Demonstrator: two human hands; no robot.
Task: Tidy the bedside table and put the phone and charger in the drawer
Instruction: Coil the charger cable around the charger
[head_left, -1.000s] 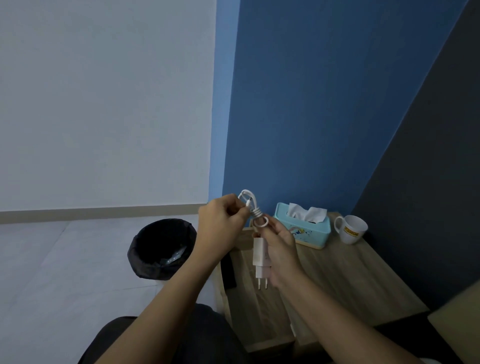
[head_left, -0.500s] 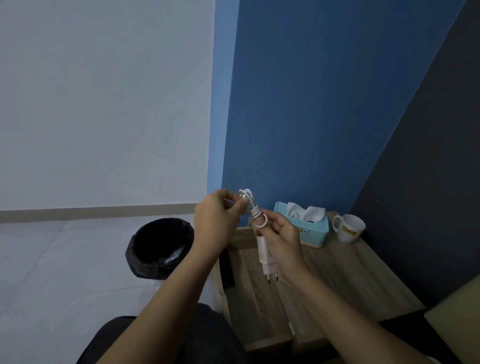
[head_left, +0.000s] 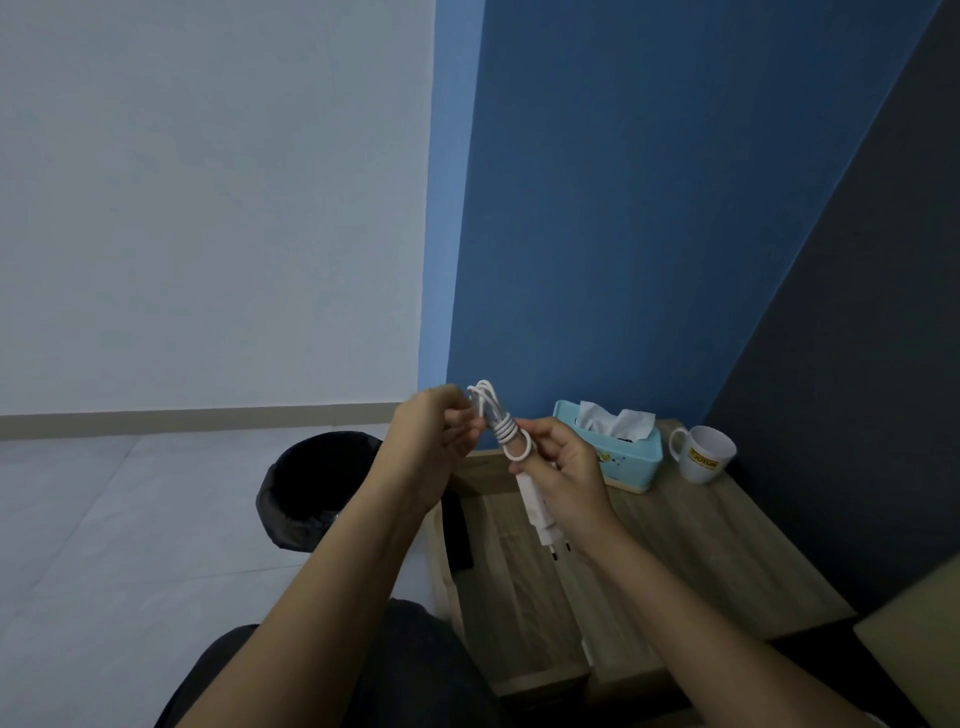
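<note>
I hold a white charger (head_left: 535, 506) above the wooden bedside table (head_left: 691, 561). My right hand (head_left: 569, 470) grips the plug body, prongs pointing down. Its white cable (head_left: 498, 421) is bundled in loops with turns wound around the middle. My left hand (head_left: 434, 441) pinches the upper end of that bundle. The drawer (head_left: 519, 597) stands pulled out below my hands. A dark flat object, possibly the phone (head_left: 460, 535), lies at the drawer's left side, partly hidden by my left forearm.
A teal tissue box (head_left: 621, 454) and a white mug (head_left: 704, 454) stand at the back of the table against the blue wall. A black bin (head_left: 311, 488) sits on the floor to the left. A beige cushion edge (head_left: 919, 654) shows at lower right.
Both hands have stayed at the same height with the charger. The plug tilted slightly and the left fingers shifted along the cable bundle's upper end.
</note>
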